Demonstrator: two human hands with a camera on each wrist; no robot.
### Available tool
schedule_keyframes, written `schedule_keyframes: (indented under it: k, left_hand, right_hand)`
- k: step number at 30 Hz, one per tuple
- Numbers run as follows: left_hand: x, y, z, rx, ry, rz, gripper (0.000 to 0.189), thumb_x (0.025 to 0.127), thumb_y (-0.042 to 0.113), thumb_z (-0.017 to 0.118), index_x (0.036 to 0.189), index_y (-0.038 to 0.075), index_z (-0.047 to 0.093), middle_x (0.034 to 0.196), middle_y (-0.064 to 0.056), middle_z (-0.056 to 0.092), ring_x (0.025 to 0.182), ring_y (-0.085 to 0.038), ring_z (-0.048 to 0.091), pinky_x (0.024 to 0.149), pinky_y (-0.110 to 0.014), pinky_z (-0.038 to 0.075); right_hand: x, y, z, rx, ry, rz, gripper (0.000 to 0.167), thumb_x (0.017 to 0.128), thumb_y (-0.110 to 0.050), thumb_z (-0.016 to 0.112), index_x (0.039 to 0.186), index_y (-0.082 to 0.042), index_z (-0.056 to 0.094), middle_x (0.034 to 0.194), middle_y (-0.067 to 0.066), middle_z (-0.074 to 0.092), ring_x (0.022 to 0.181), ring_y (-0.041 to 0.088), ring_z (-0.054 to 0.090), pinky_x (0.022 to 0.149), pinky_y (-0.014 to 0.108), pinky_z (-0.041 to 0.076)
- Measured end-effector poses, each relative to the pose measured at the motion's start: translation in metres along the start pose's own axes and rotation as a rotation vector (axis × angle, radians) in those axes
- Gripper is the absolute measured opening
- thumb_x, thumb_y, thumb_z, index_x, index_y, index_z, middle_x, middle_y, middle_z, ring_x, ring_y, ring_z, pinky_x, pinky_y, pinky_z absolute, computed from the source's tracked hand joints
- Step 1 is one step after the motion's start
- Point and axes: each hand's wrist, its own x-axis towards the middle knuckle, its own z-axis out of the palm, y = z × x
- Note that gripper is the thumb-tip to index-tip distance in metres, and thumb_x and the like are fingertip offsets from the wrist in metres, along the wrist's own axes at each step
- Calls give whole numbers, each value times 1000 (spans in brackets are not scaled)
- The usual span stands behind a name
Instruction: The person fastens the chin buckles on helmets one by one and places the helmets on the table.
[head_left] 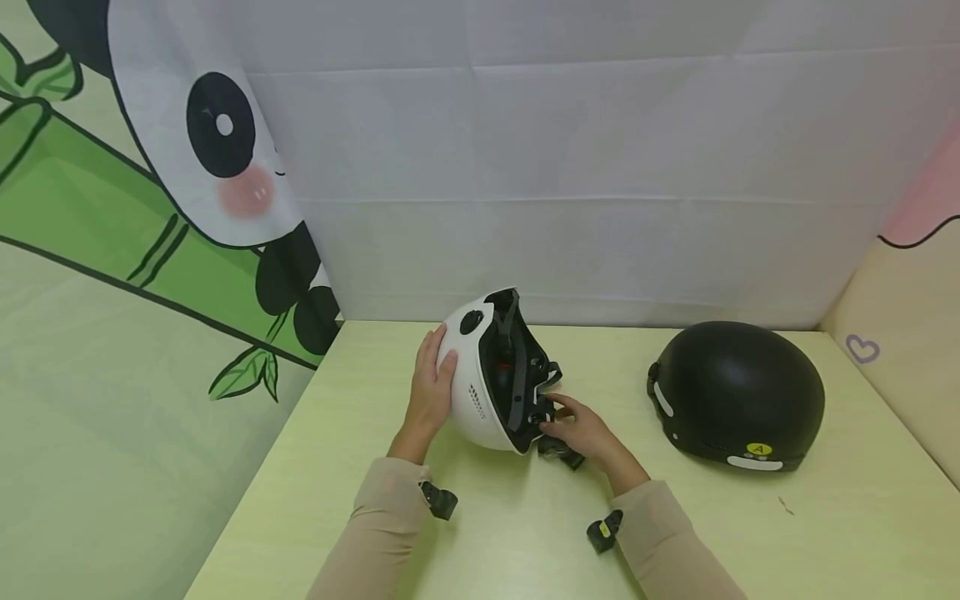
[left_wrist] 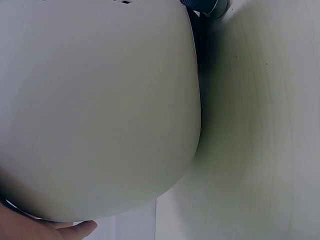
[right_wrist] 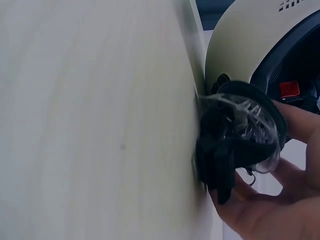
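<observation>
A white helmet (head_left: 468,400) stands tilted on the table, its dark padded opening facing right. My left hand (head_left: 431,387) holds the outer shell from the left side, fingers and thumb against it. In the left wrist view the white shell (left_wrist: 105,115) fills most of the picture, with part of the left hand (left_wrist: 35,227) at the lower left. My right hand (head_left: 581,432) is at the helmet's lower rim and pinches its black strap (head_left: 542,410). The right wrist view shows clear plastic (right_wrist: 267,135) around the black strap parts, close by the right hand (right_wrist: 280,207).
A black helmet (head_left: 738,392) with a yellow sticker sits dome up on the pale table (head_left: 517,533), to the right. Behind the table hangs a white cloth (head_left: 585,167). A printed panel (head_left: 150,417) stands along the left side, and a beige one (head_left: 900,350) on the right.
</observation>
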Motion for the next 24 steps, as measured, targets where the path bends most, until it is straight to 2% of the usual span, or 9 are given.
schedule_keyframes:
  k: [3,10,16,24]
  left_hand:
    - [0,0,0,-1,2,-9,55,103,36,39,153,14,33,157,-16,22,143,-35,19,109,-59,18]
    - [3,-3,0,-5,5,-18,56,103,39,38,153,15,34,157,-16,22,143,-35,20,109,-59,18]
    - [5,-5,0,-17,19,-7,55,103,38,38,152,12,35,156,-17,25,142,-36,21,110,-58,17]
    - [2,-5,-1,-7,22,-27,55,102,38,38,152,14,36,157,-16,23,143,-35,20,110,-59,17]
  right_hand:
    - [1,1,-2,46,-40,-2,57,88,-15,73,140,-6,52,124,20,55,109,35,54,90,51,45]
    - [7,3,-2,79,-98,-23,58,83,-11,78,136,-1,55,129,21,51,111,33,54,90,46,46]
    - [13,4,-1,116,-85,-28,57,82,-7,79,133,1,57,128,19,56,102,26,61,84,40,51]
    - [13,4,-2,174,-84,-29,56,83,-5,76,133,7,54,117,20,63,100,27,63,82,38,52]
